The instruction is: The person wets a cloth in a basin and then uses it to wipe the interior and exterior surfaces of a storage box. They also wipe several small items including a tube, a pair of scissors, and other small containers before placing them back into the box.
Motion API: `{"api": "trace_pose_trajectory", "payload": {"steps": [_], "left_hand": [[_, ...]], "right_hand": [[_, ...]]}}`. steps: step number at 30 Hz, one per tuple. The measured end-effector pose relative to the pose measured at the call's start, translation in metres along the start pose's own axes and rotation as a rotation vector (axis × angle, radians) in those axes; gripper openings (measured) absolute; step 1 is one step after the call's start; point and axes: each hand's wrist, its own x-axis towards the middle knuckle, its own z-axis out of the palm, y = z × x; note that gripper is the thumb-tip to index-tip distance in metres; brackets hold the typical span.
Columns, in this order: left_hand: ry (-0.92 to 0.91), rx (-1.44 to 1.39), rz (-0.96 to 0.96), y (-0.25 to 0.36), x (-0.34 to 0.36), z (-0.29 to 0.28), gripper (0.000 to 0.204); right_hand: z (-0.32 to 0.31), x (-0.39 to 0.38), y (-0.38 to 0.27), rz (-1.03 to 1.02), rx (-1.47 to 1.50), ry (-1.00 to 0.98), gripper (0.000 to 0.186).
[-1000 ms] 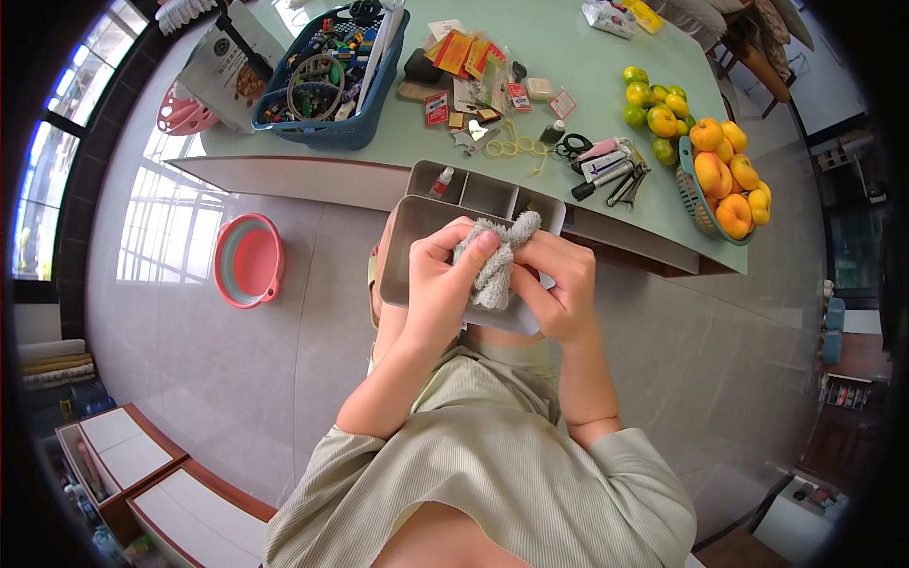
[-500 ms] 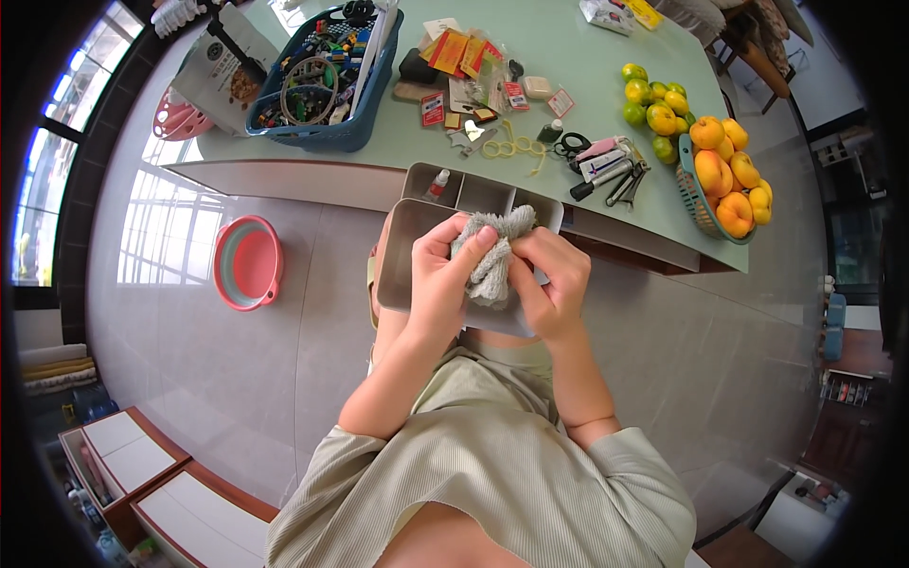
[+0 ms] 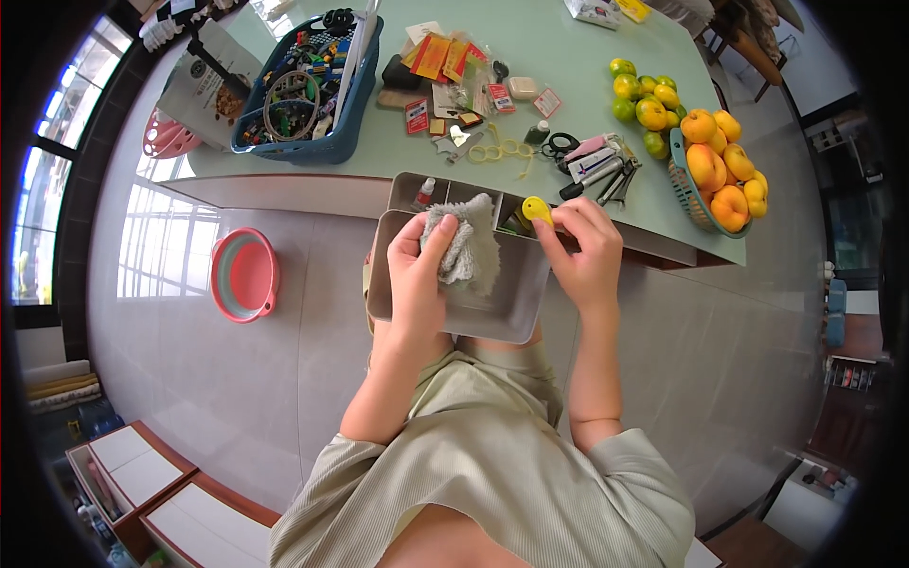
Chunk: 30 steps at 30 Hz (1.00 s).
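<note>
My left hand (image 3: 415, 270) grips a grey fluffy cloth (image 3: 469, 241) over a grey-brown organizer tray (image 3: 507, 303), which rests over my legs. My right hand (image 3: 585, 256) pinches a small round yellow item (image 3: 533, 207) at the tray's upper right compartment. A small bottle with a red label (image 3: 421, 197) stands in the upper left compartment; other small items in the right compartment are hard to make out.
The pale green table (image 3: 350, 180) holds a blue basket of toy bricks (image 3: 350, 142), a white pouch, assorted packets, scissors (image 3: 559, 145), tools, green citrus (image 3: 651, 114) and a basket of orange fruit (image 3: 703, 166). A pink basin (image 3: 246, 275) sits on the floor left.
My hands have separated. The cloth stays in my left hand, moved slightly left; my right hand has let go of it, moved right, and now holds the yellow item.
</note>
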Motion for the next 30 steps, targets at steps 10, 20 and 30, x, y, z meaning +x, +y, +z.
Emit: {"api": "trace_pose_trajectory", "payload": {"steps": [10,20,30], "left_hand": [[-0.137,-0.051,-0.137,-0.002,0.003,0.01,0.012],[-0.159,-0.039,-0.191,-0.004,0.007,0.004,0.014],[-0.153,-0.043,-0.171,0.004,0.01,0.009,0.02]], "right_hand": [[0.005,0.003,0.023,0.131,-0.022,-0.009,0.014],[0.022,0.02,0.055,0.394,0.198,-0.14,0.021],[0.039,0.032,0.06,0.366,0.024,-0.409,0.028]]}}
